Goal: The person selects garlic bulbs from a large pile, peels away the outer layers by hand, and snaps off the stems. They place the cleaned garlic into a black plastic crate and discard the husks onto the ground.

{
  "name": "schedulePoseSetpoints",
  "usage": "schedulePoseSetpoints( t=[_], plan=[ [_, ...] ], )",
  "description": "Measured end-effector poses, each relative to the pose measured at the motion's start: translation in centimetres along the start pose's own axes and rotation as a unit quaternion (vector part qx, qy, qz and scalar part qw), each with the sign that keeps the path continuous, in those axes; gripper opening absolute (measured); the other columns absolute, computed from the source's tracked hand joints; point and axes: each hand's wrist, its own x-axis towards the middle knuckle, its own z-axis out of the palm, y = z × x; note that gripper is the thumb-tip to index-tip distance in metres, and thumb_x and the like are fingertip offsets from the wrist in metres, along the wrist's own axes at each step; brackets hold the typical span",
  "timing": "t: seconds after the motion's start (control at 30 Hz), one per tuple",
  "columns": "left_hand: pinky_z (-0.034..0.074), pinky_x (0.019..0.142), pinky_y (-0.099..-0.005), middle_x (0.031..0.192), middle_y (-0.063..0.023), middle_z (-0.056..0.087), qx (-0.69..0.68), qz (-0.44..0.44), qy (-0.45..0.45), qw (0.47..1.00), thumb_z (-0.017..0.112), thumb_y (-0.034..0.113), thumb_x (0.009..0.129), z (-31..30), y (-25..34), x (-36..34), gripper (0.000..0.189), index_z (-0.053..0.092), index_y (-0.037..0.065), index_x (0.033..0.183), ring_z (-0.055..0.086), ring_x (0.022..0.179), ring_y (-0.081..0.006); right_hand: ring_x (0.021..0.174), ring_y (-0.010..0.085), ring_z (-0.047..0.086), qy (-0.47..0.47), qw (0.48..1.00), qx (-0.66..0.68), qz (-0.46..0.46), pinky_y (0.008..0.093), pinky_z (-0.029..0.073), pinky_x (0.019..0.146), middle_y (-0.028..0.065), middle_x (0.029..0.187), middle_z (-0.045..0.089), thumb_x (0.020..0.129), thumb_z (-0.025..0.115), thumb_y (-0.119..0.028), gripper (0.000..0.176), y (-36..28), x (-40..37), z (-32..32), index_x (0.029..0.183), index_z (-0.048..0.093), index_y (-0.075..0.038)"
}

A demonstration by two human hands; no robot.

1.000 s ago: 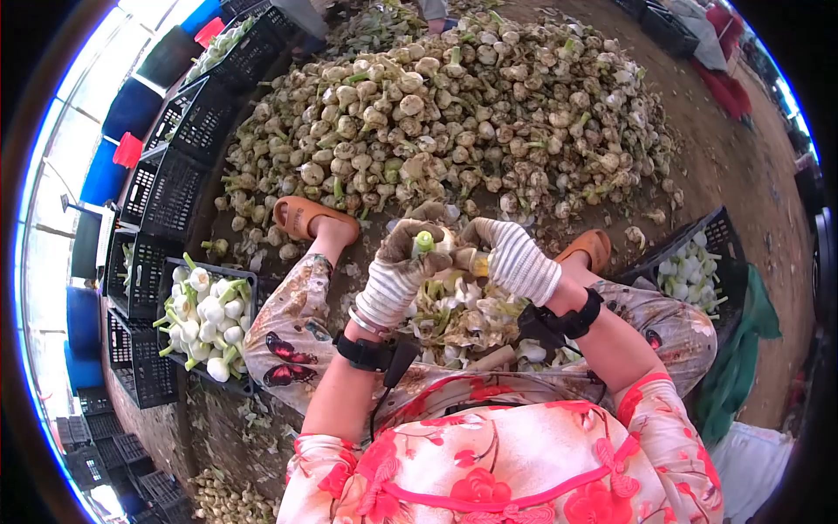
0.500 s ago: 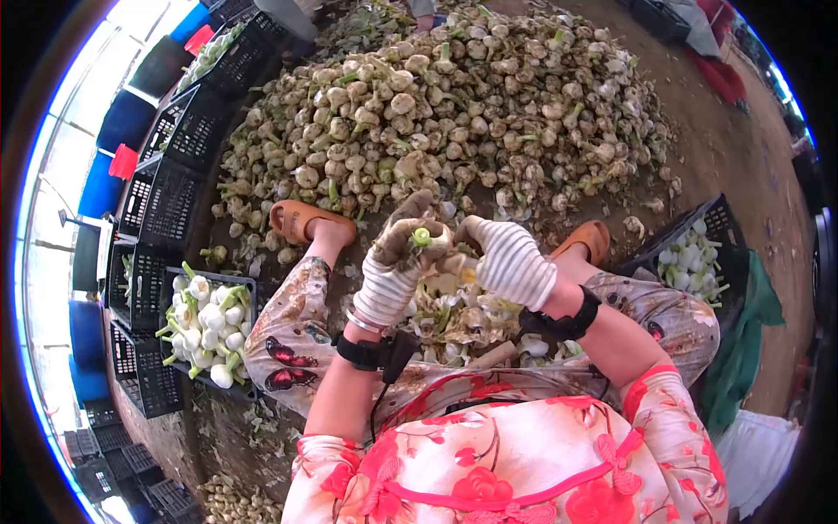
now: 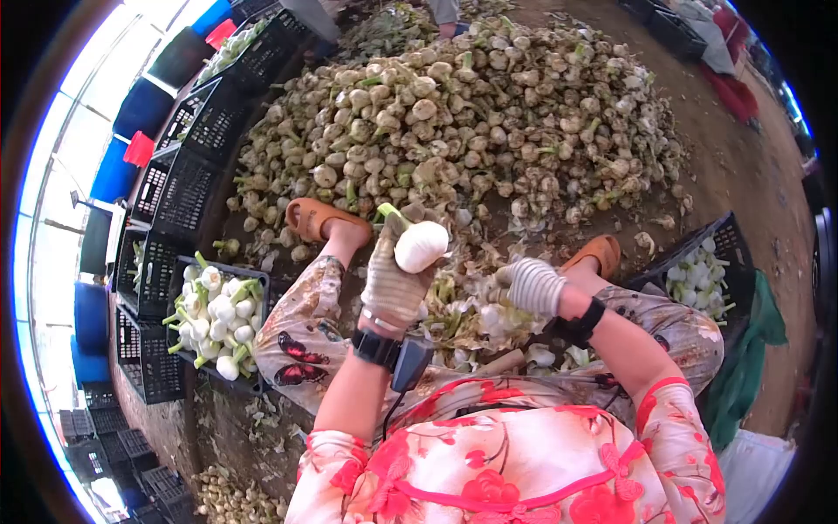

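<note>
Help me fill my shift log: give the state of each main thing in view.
Left hand: gloved, gripping a garlic bulb
Garlic bulb: clean white, green stem attached
Right hand: gloved; grip unclear
Garlic pile: soiled, heaped on the ground
Near left crate: holding white bulbs, stems attached
Near right crate: holding white bulbs
Sandals: worn

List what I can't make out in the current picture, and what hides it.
All in the head view:
- Right hand: fingertips and anything in them, hidden by the back of the hand.
- Left hand: the part behind the white garlic bulb, hidden by that bulb.
- Leg beyond the heap: its owner, cut off by the top edge.
- Left crate: its lower contents, hidden by the top bulbs.
</note>
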Motion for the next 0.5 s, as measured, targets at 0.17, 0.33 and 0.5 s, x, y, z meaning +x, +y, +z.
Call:
schedulePoseSetpoints(
  t=[0.17, 0.33, 0.5],
  plan=[
    [0.051, 0.07, -0.0437, 0.091, -0.0095, 0.063, -0.101, -0.011, 0.055, 0.993, 0.05, 0.037, 0.085, -0.7, -0.2, 0.3, 0.031, 0.059, 0.009, 0.096, 0.06, 0.084, -0.026, 0.074, 0.0224, 0.061, 0.197, 0.9, 0.31, -0.235, 0.0312, 0.048, 0.067, 0.0155, 0.079, 0.063, 0.078, 0.06, -0.016, 0.029, -0.4, 0.9, 0.1, 0.103, 0.058, -0.001],
    [0.05, 0.071, -0.0351, 0.088, -0.0103, 0.061, -0.059, -0.014, 0.028, 0.998, 0.043, 0.032, 0.088, -2.8, -1.1, 0.8, 0.03, 0.056, 0.005, 0.092, 0.059, 0.079, -0.0239, 0.064, 0.0185, 0.059, 0.342, 0.896, 0.228, -0.168, 0.0304, 0.046, 0.06, 0.0134, 0.07, 0.061, 0.073, 0.063, -0.011, 0.015, -6.8, -0.4, -3.7, 0.084, 0.061, -0.001],
    [0.052, 0.064, -0.0434, 0.081, -0.008, 0.062, -0.155, -0.019, 0.187, 0.97, 0.052, 0.041, 0.084, -4.5, -1.6, 0.9, 0.032, 0.057, 0.009, 0.089, 0.06, 0.073, -0.0252, 0.057, 0.0189, 0.055, 0.121, 0.932, 0.241, -0.243, 0.0313, 0.044, 0.055, 0.0121, 0.063, 0.058, 0.075, 0.062, -0.013, 0.013, -9.1, 0.7, -1.1, 0.079, 0.061, -0.001]
  ],
)
